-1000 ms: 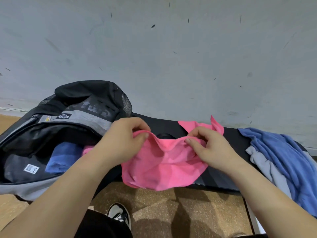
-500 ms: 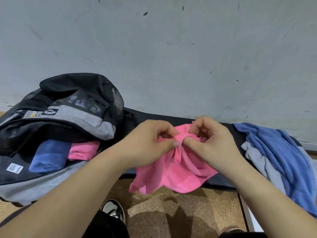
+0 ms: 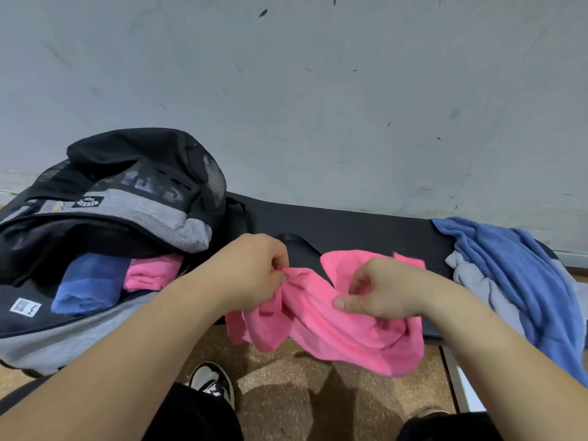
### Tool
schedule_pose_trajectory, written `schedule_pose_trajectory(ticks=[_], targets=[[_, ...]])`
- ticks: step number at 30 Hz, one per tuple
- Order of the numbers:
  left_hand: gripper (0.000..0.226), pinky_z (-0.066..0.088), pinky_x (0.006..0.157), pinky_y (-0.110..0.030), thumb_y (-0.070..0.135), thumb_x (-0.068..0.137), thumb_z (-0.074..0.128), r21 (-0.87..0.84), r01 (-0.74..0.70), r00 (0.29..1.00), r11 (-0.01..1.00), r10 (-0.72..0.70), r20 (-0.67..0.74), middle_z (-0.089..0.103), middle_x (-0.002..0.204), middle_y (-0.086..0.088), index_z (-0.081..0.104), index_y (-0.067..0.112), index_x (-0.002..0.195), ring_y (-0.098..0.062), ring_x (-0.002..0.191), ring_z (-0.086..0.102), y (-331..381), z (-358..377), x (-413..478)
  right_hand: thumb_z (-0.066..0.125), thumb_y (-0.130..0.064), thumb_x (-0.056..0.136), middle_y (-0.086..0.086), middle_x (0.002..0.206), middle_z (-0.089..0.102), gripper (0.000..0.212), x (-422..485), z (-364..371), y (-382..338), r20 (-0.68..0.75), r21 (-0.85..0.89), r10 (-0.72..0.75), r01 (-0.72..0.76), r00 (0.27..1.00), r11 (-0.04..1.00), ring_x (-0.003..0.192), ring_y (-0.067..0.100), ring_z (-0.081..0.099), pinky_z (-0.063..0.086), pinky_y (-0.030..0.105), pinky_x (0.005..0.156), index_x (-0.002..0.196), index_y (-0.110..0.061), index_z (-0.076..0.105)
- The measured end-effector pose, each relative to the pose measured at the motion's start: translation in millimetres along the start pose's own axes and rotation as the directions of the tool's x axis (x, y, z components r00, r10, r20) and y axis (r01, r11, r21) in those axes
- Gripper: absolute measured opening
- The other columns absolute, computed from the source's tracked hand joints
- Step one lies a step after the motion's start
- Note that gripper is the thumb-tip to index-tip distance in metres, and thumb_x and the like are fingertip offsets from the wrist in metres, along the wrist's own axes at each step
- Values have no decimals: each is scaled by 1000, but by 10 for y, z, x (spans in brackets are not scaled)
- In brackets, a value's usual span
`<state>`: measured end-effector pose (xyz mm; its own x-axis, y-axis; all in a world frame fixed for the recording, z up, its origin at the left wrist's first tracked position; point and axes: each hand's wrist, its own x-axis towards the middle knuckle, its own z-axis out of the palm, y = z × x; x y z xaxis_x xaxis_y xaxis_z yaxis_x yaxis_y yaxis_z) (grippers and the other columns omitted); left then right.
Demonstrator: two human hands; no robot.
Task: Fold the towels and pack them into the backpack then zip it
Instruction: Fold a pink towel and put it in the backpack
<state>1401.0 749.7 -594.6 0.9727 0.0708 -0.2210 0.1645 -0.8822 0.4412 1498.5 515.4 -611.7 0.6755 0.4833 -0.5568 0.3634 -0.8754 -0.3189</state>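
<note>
A crumpled pink towel (image 3: 331,326) hangs over the front edge of the black bench (image 3: 350,224). My left hand (image 3: 251,268) pinches its upper left part. My right hand (image 3: 378,291) sits over the towel's right side with curled fingers and the thumb stretched out; whether it grips cloth is hidden. At the left, the black and grey backpack (image 3: 127,198) lies unzipped, and inside it rest a folded blue towel (image 3: 89,284) and a folded pink towel (image 3: 152,272).
A loose blue towel (image 3: 515,268) and a grey towel (image 3: 477,284) lie heaped at the bench's right end. A grey wall stands behind the bench. My shoe (image 3: 213,383) is on the speckled floor below.
My hands, pinched together at the towel's middle, have drawn apart; the right hand moved right and down. The pink towel now spreads wider and hangs lower.
</note>
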Motion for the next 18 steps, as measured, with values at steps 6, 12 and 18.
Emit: schedule_pose_trajectory(ticks=[6,12,18], targets=[[17,60,74,-38,27,94,68,16,10,999,1000,-11,32,68,78,6,65,31,78,-20,78,68,26,42,41,63,-31,95,-10,128,59,30,448,-16,-38,-271,19,19,-14,962,1000,101,19,67,57,43,92,124,-37,62],[10,59,75,-36,25,94,67,-12,5,1000,1000,-5,21,68,81,6,70,29,85,-19,81,67,-51,11,41,71,-34,89,-10,107,59,20,630,81,119,-305,64,79,-63,949,996,89,15,64,58,43,84,108,-31,66],[8,50,69,-22,27,93,70,-81,7,1000,997,-9,-30,69,85,11,73,32,89,-7,83,64,-23,-25,69,62,-35,90,-9,89,61,15,460,-29,262,-518,34,74,-66,852,997,90,23,59,55,40,77,80,-26,58]])
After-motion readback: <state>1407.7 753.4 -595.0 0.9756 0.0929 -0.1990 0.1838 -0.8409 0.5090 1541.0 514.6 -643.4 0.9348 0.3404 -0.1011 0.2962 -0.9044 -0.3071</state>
